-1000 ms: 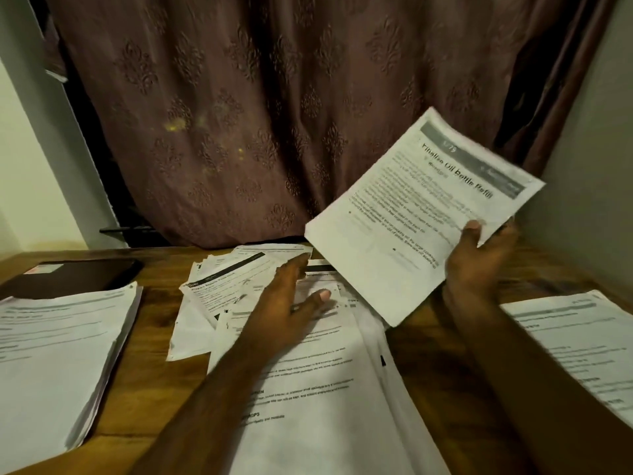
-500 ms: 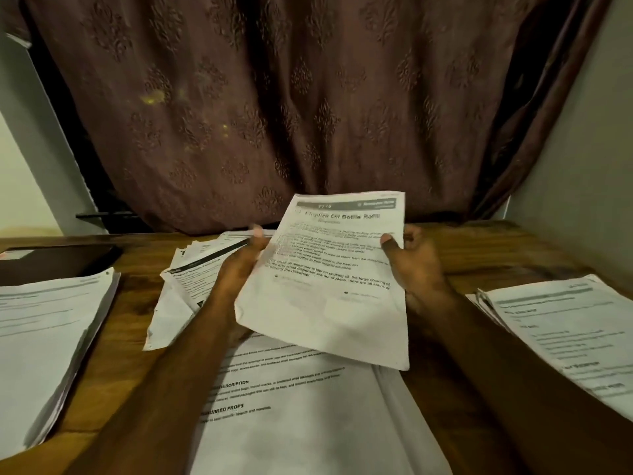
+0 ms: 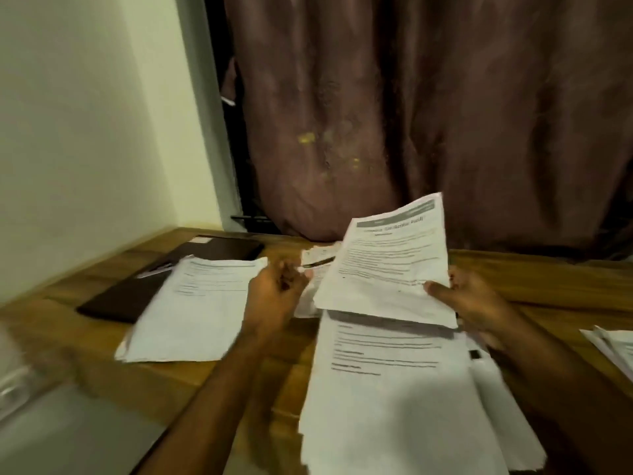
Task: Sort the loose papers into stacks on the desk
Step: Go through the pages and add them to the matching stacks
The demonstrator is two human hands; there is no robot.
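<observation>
curtain (image 3: 445, 114): big brownish-purple drape with a faint pattern, fills most of the back, hangs down to the desk's far edge
wall (image 3: 85, 114): plain cream, left side, meets the desk in the corner
desk (image 3: 548, 286): wood top, papers spread all over it
middle pile (image 3: 394, 389): the largest heap of printed sheets, right in front of the person, kinda messy, edges not squared up
left stack (image 3: 195, 313): neater bunch of sheets, left of the middle pile, its far corner lying over a dark flat thing
dark flat thing (image 3: 219, 250): looks like a folder or tablet, far left of the desk, can't tell which
right stack (image 3: 613, 347): only a corner shows at the right edge
held sheet (image 3: 390, 258): 1 printed page with a grey header bar, tilted up above the far end of the middle pile, text too blurry to read
right hand (image 3: 469, 299): thumb on top of the sheet's right edge, fingers underneath, pinching it
left hand (image 3: 274, 289): just left of the held sheet, fingers curled loosely, blurred, honestly can't tell if it's touching any paper
</observation>
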